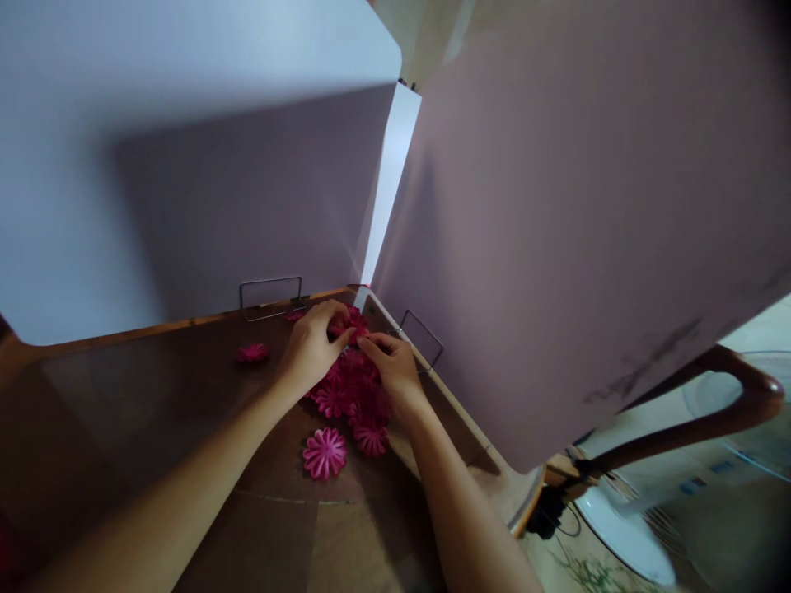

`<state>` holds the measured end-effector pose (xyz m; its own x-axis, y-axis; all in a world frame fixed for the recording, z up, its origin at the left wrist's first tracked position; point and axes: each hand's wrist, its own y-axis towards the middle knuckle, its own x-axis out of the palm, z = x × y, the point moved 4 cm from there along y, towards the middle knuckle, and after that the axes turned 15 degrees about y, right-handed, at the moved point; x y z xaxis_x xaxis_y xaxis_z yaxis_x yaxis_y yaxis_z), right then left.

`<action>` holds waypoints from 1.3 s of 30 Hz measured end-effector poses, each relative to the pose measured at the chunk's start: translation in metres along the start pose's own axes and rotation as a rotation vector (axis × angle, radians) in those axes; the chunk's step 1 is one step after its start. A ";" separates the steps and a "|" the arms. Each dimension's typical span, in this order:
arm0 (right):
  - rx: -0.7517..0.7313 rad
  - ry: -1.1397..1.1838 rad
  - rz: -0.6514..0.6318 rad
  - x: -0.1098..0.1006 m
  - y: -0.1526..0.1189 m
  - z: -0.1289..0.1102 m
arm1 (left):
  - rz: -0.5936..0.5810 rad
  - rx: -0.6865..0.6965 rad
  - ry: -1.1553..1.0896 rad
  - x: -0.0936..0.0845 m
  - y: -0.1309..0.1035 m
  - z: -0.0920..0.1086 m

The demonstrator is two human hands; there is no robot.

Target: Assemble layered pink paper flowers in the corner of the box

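Pinching pink flower (355,319) with left hand (315,338), at far end of flower pile (349,387) on brown tabletop (198,371) | holding right hand (395,366) at near edge, cannot tell if gripping | likely light, easily creased; best held near centre

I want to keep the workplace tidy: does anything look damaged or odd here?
Dark streaks mark the right board near its lower edge, odd against its plain surface; stain or shadow, I cannot tell.
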<state>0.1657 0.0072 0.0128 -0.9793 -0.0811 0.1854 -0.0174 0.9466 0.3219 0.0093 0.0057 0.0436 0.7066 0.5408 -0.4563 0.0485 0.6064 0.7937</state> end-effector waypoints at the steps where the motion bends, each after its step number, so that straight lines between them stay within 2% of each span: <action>1: -0.002 0.003 0.001 0.000 0.000 0.000 | -0.030 0.010 -0.018 0.000 0.000 0.001; 7: 0.004 0.006 0.036 -0.004 0.002 -0.002 | -0.197 0.017 -0.168 0.007 0.001 0.001; 10: 0.007 -0.006 0.060 -0.006 0.002 -0.003 | -0.229 0.021 -0.216 0.009 0.001 -0.001; 14: 0.008 -0.029 0.056 -0.006 0.002 -0.005 | -0.274 -0.029 -0.272 0.011 0.000 -0.003; 20: -0.027 -0.077 0.009 -0.006 0.002 -0.009 | -0.439 -0.104 -0.429 0.018 0.001 -0.009; 25: -0.054 -0.094 -0.035 -0.004 0.003 -0.010 | -0.461 -0.110 -0.471 0.017 0.003 -0.011; 31: -0.056 -0.113 -0.021 -0.008 0.005 -0.008 | -0.541 -0.083 -0.492 0.017 0.001 -0.009; 39: -0.052 -0.079 -0.033 -0.007 0.004 -0.007 | -0.517 -0.115 -0.501 0.021 0.001 -0.016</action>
<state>0.1744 0.0098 0.0196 -0.9912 -0.0853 0.1008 -0.0416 0.9261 0.3749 0.0130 0.0269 0.0287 0.8528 -0.1467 -0.5013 0.4091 0.7842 0.4665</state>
